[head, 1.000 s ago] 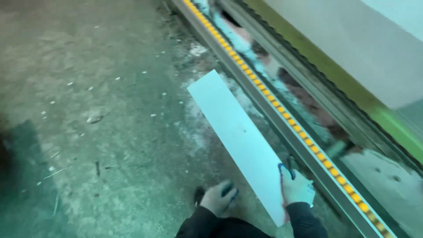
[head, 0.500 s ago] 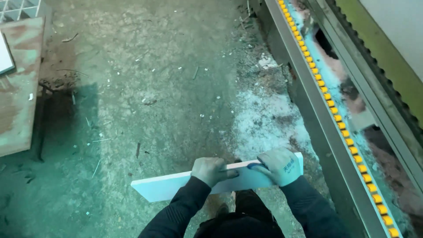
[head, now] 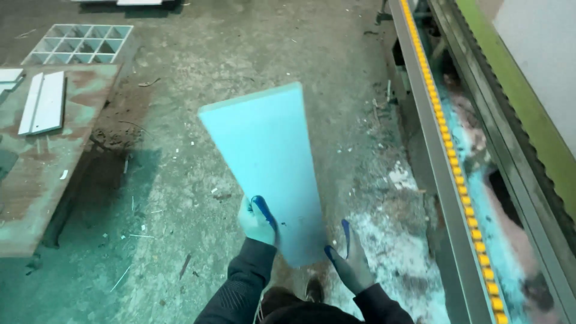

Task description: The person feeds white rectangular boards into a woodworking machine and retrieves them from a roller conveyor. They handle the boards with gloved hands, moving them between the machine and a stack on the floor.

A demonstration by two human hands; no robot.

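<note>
A long, flat, pale blue-white panel (head: 270,171) is held up above the floor, its near end low by the person's body and its far end tilted up and away, leaning slightly left. The left hand (head: 257,221), in a pale glove with blue fingertips, grips the panel's left edge near the bottom — fingers wrapped onto the face. The right hand (head: 349,259), gloved the same way, clasps the lower right corner, thumb up along the edge. Both hands are closed on the panel, dark sleeves running back to the near edge of the view.

Below lies a dusty concrete floor (head: 180,180), with white debris (head: 396,252) scattered to the right of the hands. Further right, a long machine rail (head: 438,174) with a row of yellow rollers (head: 462,192) runs from far to near. On the left sits a rusty flat platform (head: 42,174) carrying white strips (head: 42,102) — beyond it, far left, a white grid frame (head: 78,45).
</note>
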